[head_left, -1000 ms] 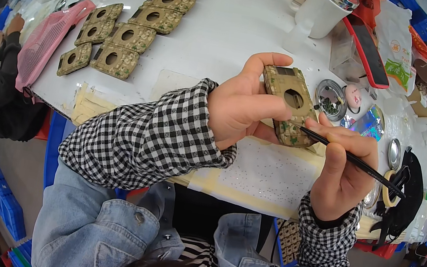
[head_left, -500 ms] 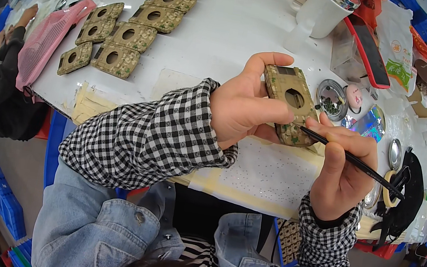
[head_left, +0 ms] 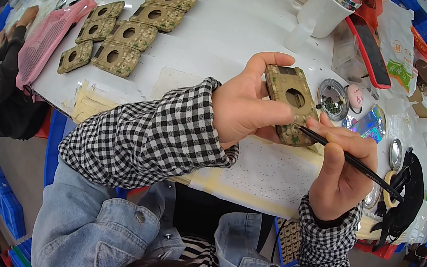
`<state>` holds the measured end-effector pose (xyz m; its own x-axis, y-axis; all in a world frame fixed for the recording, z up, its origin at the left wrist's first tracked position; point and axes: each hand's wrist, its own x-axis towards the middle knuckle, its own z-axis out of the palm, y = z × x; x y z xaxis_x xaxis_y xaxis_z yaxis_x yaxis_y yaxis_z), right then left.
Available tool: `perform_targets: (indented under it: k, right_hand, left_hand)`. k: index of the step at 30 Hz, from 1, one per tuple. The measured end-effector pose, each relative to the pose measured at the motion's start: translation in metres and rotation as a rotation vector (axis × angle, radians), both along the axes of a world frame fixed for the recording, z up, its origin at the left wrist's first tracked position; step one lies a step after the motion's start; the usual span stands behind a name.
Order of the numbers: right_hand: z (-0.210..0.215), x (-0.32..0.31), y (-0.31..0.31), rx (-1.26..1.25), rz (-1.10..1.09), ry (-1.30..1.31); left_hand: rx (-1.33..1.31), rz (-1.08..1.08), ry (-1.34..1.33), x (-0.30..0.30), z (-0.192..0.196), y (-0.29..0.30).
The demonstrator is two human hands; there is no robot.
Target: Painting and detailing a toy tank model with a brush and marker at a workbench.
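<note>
My left hand is closed around a camouflage-patterned model tank hull, held tilted above the table. A round hole opens in the hull's upper face, and my left thumb lies across it just below that hole. In my right hand is a slim pair of black tweezers, gripped like a pen. Its fine tip meets the hull's lower end, near my left thumb. Whether the tip pinches anything is too small to tell. My right fingertips rest close to the hull's right edge.
Several similar hulls lie in rows at the left. A dotted white sheet lies under my hands. Around the right side are a round metal tin, a red-edged phone and a white mug. Another person's sleeve shows far left.
Almost nothing differs. The tweezers have turned very slightly in my right hand, and the hull has shifted a touch.
</note>
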<state>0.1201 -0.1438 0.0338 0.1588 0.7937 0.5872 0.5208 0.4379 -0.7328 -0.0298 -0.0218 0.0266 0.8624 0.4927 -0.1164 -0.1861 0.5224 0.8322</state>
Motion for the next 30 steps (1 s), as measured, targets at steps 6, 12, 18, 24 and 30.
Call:
perform_targets:
  k: [6, 12, 18, 24, 30]
  right_hand:
    - [0.0003, -0.0005, 0.0003, 0.010, 0.017, 0.035]
    - [-0.0005, 0.0005, 0.0016, 0.018, 0.042, 0.064]
    - [-0.0004, 0.0003, 0.0018, 0.027, 0.048, 0.078]
    - [-0.0011, 0.0018, 0.0016, 0.023, 0.039, 0.052]
    - [-0.0018, 0.0024, 0.0016, 0.017, 0.023, 0.019]
  left_hand:
    - [-0.027, -0.007, 0.003, 0.0004, 0.0006, -0.0005]
    - [-0.049, 0.009, 0.012, -0.0002, 0.0042, -0.0013]
    - [-0.107, -0.001, -0.041, 0.0012, 0.0027, 0.0008]
    - [-0.086, 0.003, -0.029, 0.0010, 0.0037, -0.0013]
    - [-0.081, 0.003, -0.031, 0.0004, 0.0024, -0.0010]
